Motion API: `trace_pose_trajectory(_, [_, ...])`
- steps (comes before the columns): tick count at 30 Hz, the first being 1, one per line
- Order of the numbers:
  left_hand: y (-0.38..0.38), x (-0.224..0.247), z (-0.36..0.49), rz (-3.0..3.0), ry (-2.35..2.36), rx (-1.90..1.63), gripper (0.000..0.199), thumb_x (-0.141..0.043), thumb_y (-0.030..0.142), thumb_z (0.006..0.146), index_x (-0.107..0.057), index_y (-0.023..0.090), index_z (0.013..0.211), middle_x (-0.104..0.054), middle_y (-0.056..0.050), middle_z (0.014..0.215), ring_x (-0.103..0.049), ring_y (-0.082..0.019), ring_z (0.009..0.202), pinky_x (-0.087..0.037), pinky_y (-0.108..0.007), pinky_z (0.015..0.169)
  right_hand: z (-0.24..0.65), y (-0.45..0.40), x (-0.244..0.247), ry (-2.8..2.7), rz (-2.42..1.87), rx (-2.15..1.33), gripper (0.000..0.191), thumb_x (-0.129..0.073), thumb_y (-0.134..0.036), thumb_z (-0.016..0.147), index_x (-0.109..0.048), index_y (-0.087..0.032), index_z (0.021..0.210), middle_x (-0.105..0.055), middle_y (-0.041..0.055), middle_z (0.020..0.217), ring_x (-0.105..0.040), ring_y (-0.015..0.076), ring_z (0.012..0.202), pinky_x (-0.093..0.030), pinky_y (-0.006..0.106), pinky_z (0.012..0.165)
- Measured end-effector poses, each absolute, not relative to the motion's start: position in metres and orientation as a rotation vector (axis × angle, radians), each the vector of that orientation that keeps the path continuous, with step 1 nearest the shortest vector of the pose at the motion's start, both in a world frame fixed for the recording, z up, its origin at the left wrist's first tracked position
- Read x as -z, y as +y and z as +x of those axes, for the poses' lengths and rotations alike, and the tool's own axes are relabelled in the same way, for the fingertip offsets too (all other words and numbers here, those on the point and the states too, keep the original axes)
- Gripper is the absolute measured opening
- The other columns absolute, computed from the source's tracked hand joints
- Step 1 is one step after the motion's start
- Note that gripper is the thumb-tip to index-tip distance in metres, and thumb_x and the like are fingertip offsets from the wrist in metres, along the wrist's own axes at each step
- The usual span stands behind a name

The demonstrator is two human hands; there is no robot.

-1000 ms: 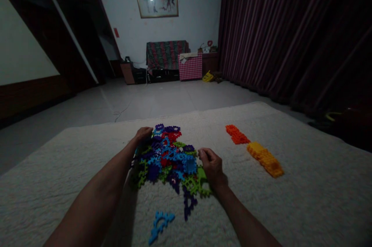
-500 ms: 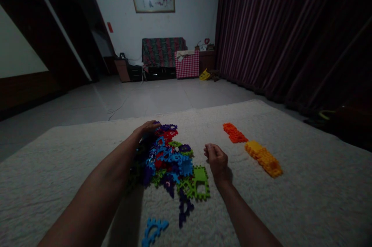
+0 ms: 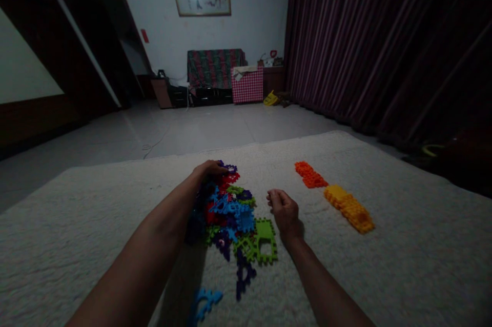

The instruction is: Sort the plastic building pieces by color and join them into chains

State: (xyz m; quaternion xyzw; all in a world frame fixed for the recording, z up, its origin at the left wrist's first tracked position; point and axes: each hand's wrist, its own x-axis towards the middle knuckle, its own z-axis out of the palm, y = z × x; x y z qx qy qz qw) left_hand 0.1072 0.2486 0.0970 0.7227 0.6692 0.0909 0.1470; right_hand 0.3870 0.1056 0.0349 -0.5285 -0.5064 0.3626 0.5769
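Head view: on the pale mat [image 3: 403, 265], the left hand [image 3: 210, 168] is reaching over the toothed-piece heap [image 3: 232, 209], its grip too dark to tell. The forearm [image 3: 149, 242] is covering the heap's left side. Rightward, the right hand [image 3: 283, 206] is lying curled, contents unclear. A far checked cloth [image 3: 247, 87] is hiding whatever's beneath.

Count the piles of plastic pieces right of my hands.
2: the orange pile, farther back, and the yellow pile, nearer you. Parts of each may be hidden.
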Motion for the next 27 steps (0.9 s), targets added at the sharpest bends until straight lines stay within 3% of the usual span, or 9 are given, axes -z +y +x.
trace_pose_trajectory(8, [0.226,-0.111,0.139,2.046,1.917,0.005,0.040,-0.068,0.044,0.077,-0.071,0.022,0.110,-0.071,-0.014,0.116,-0.065,-0.030,0.106,-0.049,-0.034,0.086,0.386,0.102,-0.044,-1.169,-1.217,-0.860,0.043,-0.055,-0.057,0.077,-0.070,-0.018,0.081,-0.072,0.0077,0.075,-0.066,0.0203,0.067,-0.050,0.028,0.057])
trace_pose_trajectory(15, [0.199,-0.118,0.163,2.049,1.859,-0.010,0.038,-0.063,0.048,0.078,-0.074,0.024,0.106,-0.072,-0.009,0.119,-0.066,-0.027,0.107,-0.049,-0.030,0.087,0.385,0.108,-0.039,-1.138,-1.230,-0.860,0.047,-0.057,-0.060,0.074,-0.070,-0.017,0.082,-0.072,0.0089,0.075,-0.067,0.0219,0.067,-0.050,0.030,0.057])
trace_pose_trajectory(21, [0.178,-0.117,0.163,2.030,1.665,-0.415,0.046,-0.051,0.055,0.084,-0.074,0.023,0.108,-0.071,-0.007,0.122,-0.065,-0.025,0.109,-0.048,-0.031,0.093,0.387,0.108,-0.040,-1.138,-1.242,-0.855,0.047,-0.057,-0.062,0.072,-0.069,-0.017,0.080,-0.072,0.0086,0.074,-0.066,0.0228,0.067,-0.050,0.031,0.057])
trace_pose_trajectory(27, [0.145,-0.127,0.093,1.878,1.875,-0.929,0.054,-0.043,0.058,0.085,-0.073,0.017,0.104,-0.074,-0.007,0.106,-0.064,-0.025,0.105,-0.047,-0.031,0.091,0.388,0.110,-0.035,-1.164,-1.256,-0.848,0.047,-0.055,-0.062,0.074,-0.069,-0.017,0.082,-0.072,0.0078,0.075,-0.066,0.0224,0.068,-0.050,0.031,0.058])
